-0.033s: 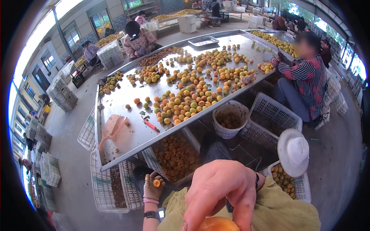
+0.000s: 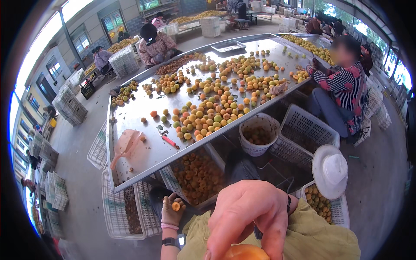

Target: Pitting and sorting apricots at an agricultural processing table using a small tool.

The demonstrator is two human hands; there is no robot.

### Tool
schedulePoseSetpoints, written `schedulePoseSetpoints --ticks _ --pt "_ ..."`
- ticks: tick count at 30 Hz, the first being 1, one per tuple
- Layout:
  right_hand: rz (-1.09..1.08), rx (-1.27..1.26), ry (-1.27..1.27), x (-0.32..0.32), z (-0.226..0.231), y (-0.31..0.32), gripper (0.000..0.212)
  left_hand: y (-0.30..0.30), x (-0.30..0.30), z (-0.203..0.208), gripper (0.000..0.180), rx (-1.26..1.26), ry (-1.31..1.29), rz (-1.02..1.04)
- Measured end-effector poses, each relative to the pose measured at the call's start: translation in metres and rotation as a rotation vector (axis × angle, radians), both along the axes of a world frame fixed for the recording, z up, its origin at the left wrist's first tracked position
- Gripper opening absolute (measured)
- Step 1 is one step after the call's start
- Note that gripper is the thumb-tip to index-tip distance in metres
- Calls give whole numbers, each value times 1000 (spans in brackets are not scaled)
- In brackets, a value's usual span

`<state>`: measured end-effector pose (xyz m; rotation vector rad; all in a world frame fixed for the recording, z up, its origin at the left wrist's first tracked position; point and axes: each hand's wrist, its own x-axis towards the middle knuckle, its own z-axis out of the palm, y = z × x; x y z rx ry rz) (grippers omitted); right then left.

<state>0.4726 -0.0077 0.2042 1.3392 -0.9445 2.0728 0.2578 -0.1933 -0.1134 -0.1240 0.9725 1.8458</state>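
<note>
Close to the camera, my bare right hand (image 2: 253, 208) pinches an orange apricot half (image 2: 245, 252) between thumb and fingers; the lower picture edge cuts it off. My left hand (image 2: 169, 212), in a pale glove with a pink cuff, holds another apricot half (image 2: 176, 206), cut face showing. Beyond the left hand stands a crate (image 2: 215, 157) of apricot halves (image 2: 199, 175). On the metal table (image 2: 151, 141) lie many whole apricots (image 2: 203, 117), yellow, green and orange. A red-handled tool (image 2: 170, 141) rests near the table's front edge.
A pink scoop (image 2: 126, 145) lies on the table's left corner. Below the front edge are a white bucket (image 2: 259, 149), a grey crate (image 2: 310, 125) and white crates (image 2: 123, 208). A white hat (image 2: 331, 171) sits on a crate of apricots at right. Co-workers (image 2: 342, 86) sit around the table.
</note>
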Motion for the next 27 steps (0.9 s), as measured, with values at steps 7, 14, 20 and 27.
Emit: schedulePoseSetpoints --ticks 7,14,20,27 --pt "19 49 4 0 1 3 64 0 -4 -9 53 43 -15 -31" --pt "-6 21 62 -5 0 0 65 -1 -5 -11 52 22 -10 -20" --pt "3 37 4 -2 -2 5 63 -1 -7 -14 52 66 -25 -34" --pt "-42 -2 15 -2 1 0 63 -2 -5 -13 53 37 -12 -27"
